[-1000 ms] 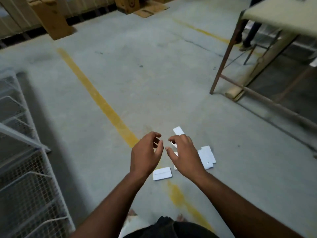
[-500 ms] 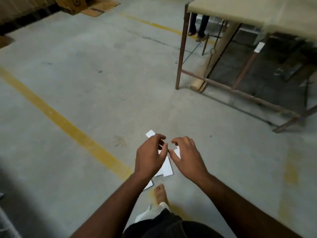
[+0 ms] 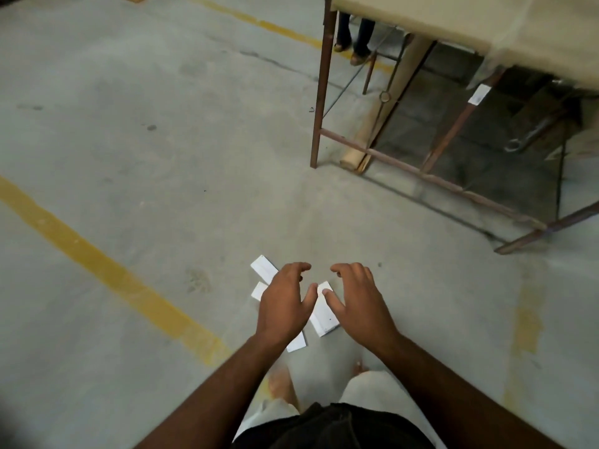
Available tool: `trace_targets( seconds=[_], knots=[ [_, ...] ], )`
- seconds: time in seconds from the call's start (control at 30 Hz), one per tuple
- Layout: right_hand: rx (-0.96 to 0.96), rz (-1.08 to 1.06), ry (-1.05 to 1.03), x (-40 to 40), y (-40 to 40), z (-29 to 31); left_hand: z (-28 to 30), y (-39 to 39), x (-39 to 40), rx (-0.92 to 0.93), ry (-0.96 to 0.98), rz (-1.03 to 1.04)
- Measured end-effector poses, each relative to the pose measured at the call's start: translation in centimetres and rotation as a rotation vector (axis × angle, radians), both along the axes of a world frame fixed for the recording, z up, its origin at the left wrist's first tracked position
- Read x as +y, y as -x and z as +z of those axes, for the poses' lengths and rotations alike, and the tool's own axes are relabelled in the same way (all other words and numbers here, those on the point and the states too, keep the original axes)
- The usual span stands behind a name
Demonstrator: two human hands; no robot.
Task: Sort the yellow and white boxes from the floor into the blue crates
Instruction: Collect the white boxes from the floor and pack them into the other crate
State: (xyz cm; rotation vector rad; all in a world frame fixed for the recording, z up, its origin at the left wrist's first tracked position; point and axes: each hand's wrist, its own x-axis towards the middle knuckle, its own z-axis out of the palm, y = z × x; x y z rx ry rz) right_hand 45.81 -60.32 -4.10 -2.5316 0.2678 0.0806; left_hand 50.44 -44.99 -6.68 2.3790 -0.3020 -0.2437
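Below, on the concrete floor (image 3: pixel 194 140): several white boxes (image 3: pixel 322 314), flat, clustered, partly hidden under both hands. Left hand (image 3: pixel 285 306): fingers loosely curled, holding nothing, above the boxes. Right hand (image 3: pixel 356 303): same, just beside the left, apart from it. Yellow line (image 3: pixel 107 273) to the left. Metal-framed table (image 3: pixel 453 27) at upper right.

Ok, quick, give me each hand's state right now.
Left hand: open, fingers loosely curled over the white boxes, holding nothing.
Right hand: open, fingers spread above the boxes, holding nothing.
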Motion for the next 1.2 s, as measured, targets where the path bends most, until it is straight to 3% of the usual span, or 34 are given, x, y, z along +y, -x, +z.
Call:
trace_targets(
  seconds=[0.27,0.53,0.67,0.87,1.03,1.2],
  knots=[
    [0.133,0.123,-0.034,-7.0,-6.3,-5.6,-5.1,-3.5,-5.0,0.186,0.004,0.217],
    [0.352,0.304,-0.032,-14.3,-13.5,-17.6,-15.3,-6.5,-13.5,0.427,0.035,0.565],
    [0.457,0.326,-0.021,-15.1,-15.1,-26.1,-23.7,-7.2,-15.9,0.542,0.009,0.624],
    [0.640,0.258,0.007,-15.5,-15.1,-43.5,-41.2,-6.7,-16.9,0.726,-0.066,0.610],
    [0.697,0.278,-0.051,-15.0,-14.5,-56.7,-53.9,-6.5,-16.6,0.856,-0.006,0.700],
    [0.752,0.237,-0.080,-13.9,-14.2,-65.7,-62.6,-6.0,-16.8,0.890,0.107,0.849]
  ],
)
